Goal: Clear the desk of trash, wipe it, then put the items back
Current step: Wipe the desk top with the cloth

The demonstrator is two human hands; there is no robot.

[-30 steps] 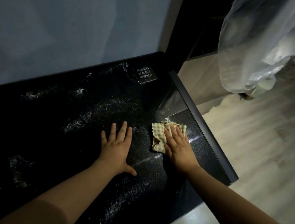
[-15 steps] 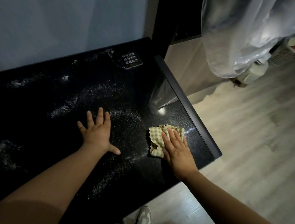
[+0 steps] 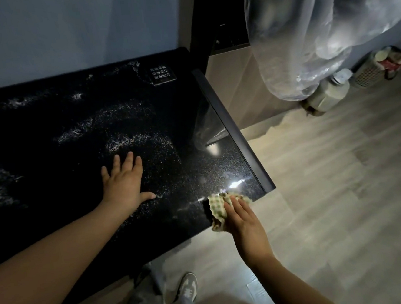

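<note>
Right hand (image 3: 244,223) flat, straight fingers pressing cloth (image 3: 217,207) under its fingertips, half off the desk (image 3: 47,131) corner. Left hand (image 3: 124,180) flat on the desk, holding nothing. Risk: cloth slips off; dust (image 3: 131,143) beyond left fingers gets swept onto floor (image 3: 319,190).

Desk (image 3: 48,145): glossy black speckled stone look, dusted with white powdery streaks. Cloth (image 3: 217,207): checked, waffle-textured fabric. Bag (image 3: 329,26): thin translucent plastic, crinkled. Floor (image 3: 343,187): matt wood-grain planks.
</note>
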